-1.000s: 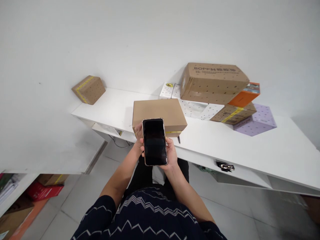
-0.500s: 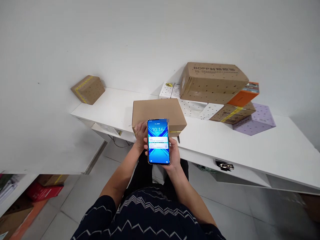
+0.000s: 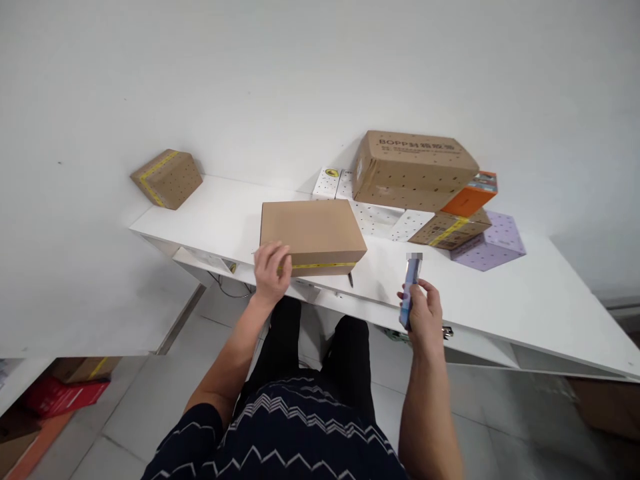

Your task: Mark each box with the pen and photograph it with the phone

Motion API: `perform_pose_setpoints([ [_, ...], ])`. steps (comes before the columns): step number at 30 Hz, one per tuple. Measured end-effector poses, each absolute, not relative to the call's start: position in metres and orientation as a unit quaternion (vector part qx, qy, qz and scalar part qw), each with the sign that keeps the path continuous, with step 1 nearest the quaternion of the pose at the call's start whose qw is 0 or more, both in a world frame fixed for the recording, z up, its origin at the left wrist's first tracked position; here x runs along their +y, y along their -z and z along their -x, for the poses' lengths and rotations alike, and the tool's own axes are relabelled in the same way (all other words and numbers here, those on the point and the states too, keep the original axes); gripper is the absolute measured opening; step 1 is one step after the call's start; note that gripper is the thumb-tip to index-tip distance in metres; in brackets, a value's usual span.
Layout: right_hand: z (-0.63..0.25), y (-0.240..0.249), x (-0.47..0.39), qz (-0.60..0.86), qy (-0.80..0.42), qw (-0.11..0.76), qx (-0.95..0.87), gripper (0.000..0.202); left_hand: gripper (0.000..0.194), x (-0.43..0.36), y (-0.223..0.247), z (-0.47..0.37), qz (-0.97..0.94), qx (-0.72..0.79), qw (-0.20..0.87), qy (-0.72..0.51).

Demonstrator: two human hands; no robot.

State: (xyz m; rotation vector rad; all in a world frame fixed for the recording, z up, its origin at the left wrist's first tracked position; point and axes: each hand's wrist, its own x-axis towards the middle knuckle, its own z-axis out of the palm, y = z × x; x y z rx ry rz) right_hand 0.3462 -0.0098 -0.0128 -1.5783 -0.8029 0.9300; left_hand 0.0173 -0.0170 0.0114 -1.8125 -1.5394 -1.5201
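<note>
My right hand is closed around a smartphone, held upright over the front edge of the white desk. The phone is turned nearly edge-on, so only a sliver of its screen shows. In front of me a plain brown cardboard box lies on the desktop, with yellow tape along its front side. My left hand is at the box's front left corner, fingers bent and a little apart, holding nothing. Whether the fingertips press on the cardboard I cannot tell. A dark pen-like object lies by the box's front right corner.
Behind, on the white desk, a large printed carton rests on white dotted boxes. An orange box, a taped brown box and a lilac box stand to its right. Another taped carton sits far left.
My right hand has carried the phone to the right, away from the box, and turned its screen sideways. My left hand has shifted slightly left and stays at the box's corner.
</note>
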Motion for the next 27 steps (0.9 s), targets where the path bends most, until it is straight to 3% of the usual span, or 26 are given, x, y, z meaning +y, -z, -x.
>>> perform_pose_setpoints([
  [3,-0.363,0.032,0.009,0.767,-0.234,0.382,-0.46,0.06,0.033,-0.024,-0.012,0.0,0.5,-0.608,0.072,0.613],
  [6,-0.365,0.043,0.025,0.794,-0.093,0.241,-0.551,0.06,0.048,-0.027,-0.009,0.018,0.359,-0.663,-0.139,0.642],
  [9,-0.361,0.053,0.038,0.783,-0.04,0.174,-0.596,0.056,0.055,-0.027,-0.008,0.026,0.285,-0.674,-0.316,0.604],
  [12,-0.36,0.062,0.046,0.78,-0.036,0.151,-0.606,0.053,0.061,-0.026,-0.008,0.027,0.28,-0.666,-0.401,0.563],
  [15,-0.361,0.064,0.048,0.782,-0.056,0.162,-0.599,0.05,0.065,-0.023,-0.006,0.025,0.279,-0.656,-0.444,0.543],
  [18,-0.354,0.053,0.045,0.752,-0.102,0.26,-0.597,0.044,0.066,-0.02,-0.002,0.026,0.271,-0.648,-0.466,0.538],
  [22,-0.319,0.026,0.04,0.604,-0.373,0.449,-0.543,0.062,0.067,-0.016,0.001,0.029,0.257,-0.635,-0.48,0.547],
  [24,-0.292,0.013,0.04,0.557,-0.5,0.463,-0.475,0.07,0.066,-0.015,0.001,0.029,0.252,-0.631,-0.485,0.551],
  [27,-0.258,-0.003,0.039,0.535,-0.53,0.47,-0.461,0.067,0.068,-0.02,-0.002,0.03,0.254,-0.629,-0.474,0.561],
])
